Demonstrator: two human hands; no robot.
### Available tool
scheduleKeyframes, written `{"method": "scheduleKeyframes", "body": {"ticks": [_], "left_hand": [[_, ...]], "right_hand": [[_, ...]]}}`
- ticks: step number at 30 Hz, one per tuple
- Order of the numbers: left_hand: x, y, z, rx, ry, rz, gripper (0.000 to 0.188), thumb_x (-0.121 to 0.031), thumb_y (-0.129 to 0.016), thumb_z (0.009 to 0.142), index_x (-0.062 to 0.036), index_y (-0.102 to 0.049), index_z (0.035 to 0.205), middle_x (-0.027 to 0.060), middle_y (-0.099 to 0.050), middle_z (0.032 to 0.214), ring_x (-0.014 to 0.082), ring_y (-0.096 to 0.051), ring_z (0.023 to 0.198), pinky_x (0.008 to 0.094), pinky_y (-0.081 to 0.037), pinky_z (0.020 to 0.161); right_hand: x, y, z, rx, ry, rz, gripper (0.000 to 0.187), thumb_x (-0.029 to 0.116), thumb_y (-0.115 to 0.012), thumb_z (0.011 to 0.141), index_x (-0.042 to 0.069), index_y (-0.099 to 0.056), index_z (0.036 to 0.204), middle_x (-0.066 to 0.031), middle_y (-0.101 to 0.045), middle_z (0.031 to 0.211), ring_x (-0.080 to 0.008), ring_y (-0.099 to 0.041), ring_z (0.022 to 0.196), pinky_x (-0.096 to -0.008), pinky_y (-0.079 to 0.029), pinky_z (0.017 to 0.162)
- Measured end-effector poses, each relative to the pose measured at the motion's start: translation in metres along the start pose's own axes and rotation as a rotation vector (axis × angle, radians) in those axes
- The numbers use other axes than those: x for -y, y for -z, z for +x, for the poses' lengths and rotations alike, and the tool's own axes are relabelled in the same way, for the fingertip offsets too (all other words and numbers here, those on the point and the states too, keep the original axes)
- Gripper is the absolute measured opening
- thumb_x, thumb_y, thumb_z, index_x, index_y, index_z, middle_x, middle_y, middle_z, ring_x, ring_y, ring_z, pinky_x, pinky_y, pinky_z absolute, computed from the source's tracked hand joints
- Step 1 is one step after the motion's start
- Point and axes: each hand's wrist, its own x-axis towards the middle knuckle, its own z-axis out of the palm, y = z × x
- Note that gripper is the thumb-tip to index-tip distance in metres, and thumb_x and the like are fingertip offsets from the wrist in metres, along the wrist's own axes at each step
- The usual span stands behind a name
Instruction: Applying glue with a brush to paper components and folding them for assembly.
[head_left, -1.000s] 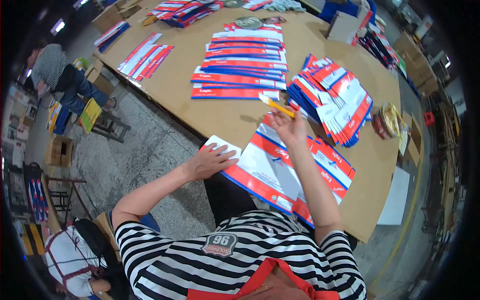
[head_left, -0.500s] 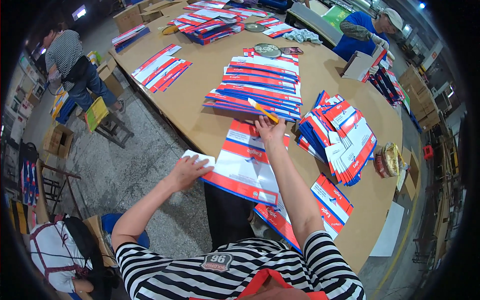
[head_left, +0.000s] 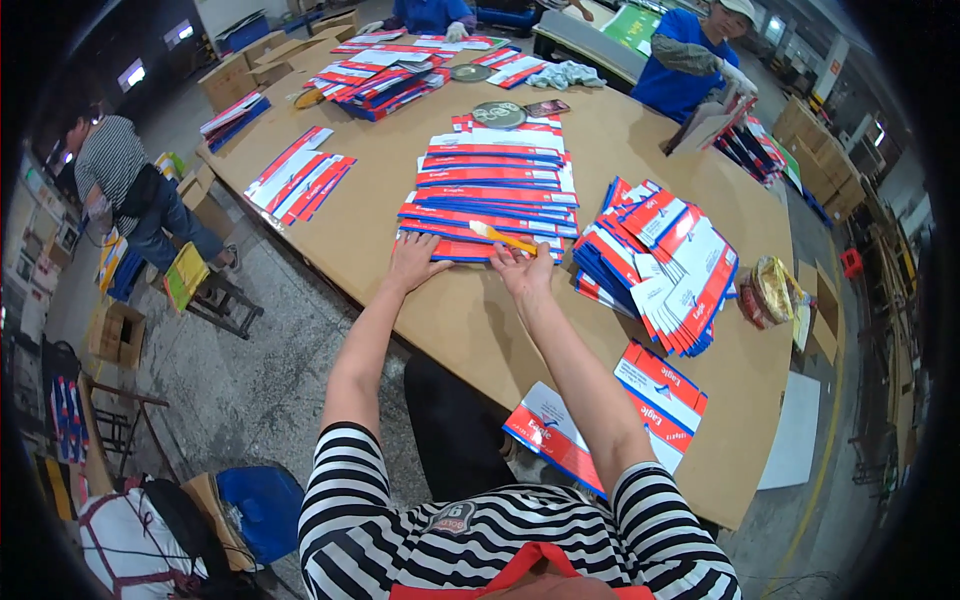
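Measured from the hands, a fanned pile of cartons [head_left: 672, 255] sits at three o'clock, close to the right hand [head_left: 525, 270], with a yellowish bag [head_left: 768, 292] beyond it. At half past four lie flat cartons [head_left: 660, 395], partly hidden by the right forearm. At twelve, past the row, are a round metal disc [head_left: 498, 115] and a phone [head_left: 547, 108]; at ten, a small spread of cartons [head_left: 300, 180]; at eleven, a larger heap [head_left: 385, 78]. A co-worker in blue [head_left: 690, 70] stands between one and two.

The overlapping row of red, white and blue cartons [head_left: 490, 185] lies on the worktop [head_left: 470, 335], its nearest edge under both hands. The left hand [head_left: 412, 260] has an open grip, fingers laid out and thumb apart. The right hand's grip is closed around a yellow-handled brush [head_left: 512, 239], which slants across the nearest carton.

Half a second ago the hands were over a broad sheet at the near edge; that sheet has gone from there, and both hands have come to the row.
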Motion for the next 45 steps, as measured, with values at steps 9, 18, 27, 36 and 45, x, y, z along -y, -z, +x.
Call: {"method": "scheduleKeyframes", "body": {"ticks": [9, 18, 27, 36, 45], "left_hand": [[-0.094, 0.044, -0.042, 0.041, 0.002, -0.306, 0.027, -0.025, -0.066, 0.079, -0.0057, -0.063, 0.098, 0.0149, -0.062, 0.099, 0.0319, -0.057, 0.094, 0.0425, -0.043, 0.082], [-0.3, 0.071, -0.117, 0.3, -0.428, -0.442, 0.075, -0.051, -0.065, 0.076, -0.0065, -0.044, 0.132, 0.0186, -0.038, 0.136, 0.0384, -0.03, 0.131, 0.055, -0.02, 0.105], [-0.34, 0.04, -0.079, 0.191, -0.474, -0.487, 0.044, -0.011, -0.058, 0.08, -0.0035, -0.049, 0.122, 0.0161, -0.048, 0.118, 0.0338, -0.042, 0.119, 0.0525, -0.025, 0.103], [-0.346, 0.033, -0.064, 0.185, -0.367, -0.755, 0.048, 0.013, -0.044, 0.067, -0.0039, -0.056, 0.11, 0.0152, -0.053, 0.107, 0.0328, -0.048, 0.108, 0.0443, -0.031, 0.102], [-0.349, 0.03, -0.063, 0.163, -0.276, -0.837, 0.041, 0.013, -0.044, 0.067, -0.0038, -0.056, 0.103, 0.0156, -0.053, 0.104, 0.0346, -0.05, 0.102, 0.0434, -0.035, 0.097]], "right_hand": [[0.109, 0.125, -0.169, 0.171, 0.085, -0.122, 0.049, 0.047, -0.029, 0.099, 0.007, -0.058, 0.094, -0.0171, -0.059, 0.112, -0.0297, -0.055, 0.107, -0.0485, -0.043, 0.095], [0.186, 0.247, -0.281, -0.105, 0.534, 0.015, 0.047, 0.043, -0.033, 0.1, 0.004, -0.059, 0.099, -0.0022, -0.047, 0.072, -0.0144, -0.042, 0.063, -0.0274, -0.036, 0.056], [0.211, 0.304, -0.275, 0.125, 0.803, 0.152, 0.041, 0.043, -0.037, 0.098, 0.006, -0.053, 0.102, -0.0057, -0.053, 0.079, -0.015, -0.047, 0.066, -0.0288, -0.041, 0.059], [0.205, 0.269, -0.28, -0.166, 0.804, -0.123, 0.04, 0.035, -0.036, 0.101, 0.002, -0.057, 0.098, -0.0063, -0.057, 0.069, -0.0129, -0.052, 0.056, -0.0256, -0.044, 0.055], [0.169, 0.237, -0.291, -0.232, 0.797, -0.558, 0.024, 0.021, -0.051, 0.096, -0.001, -0.063, 0.098, -0.008, -0.064, 0.076, -0.0069, -0.054, 0.06, -0.0197, -0.045, 0.057]]}}
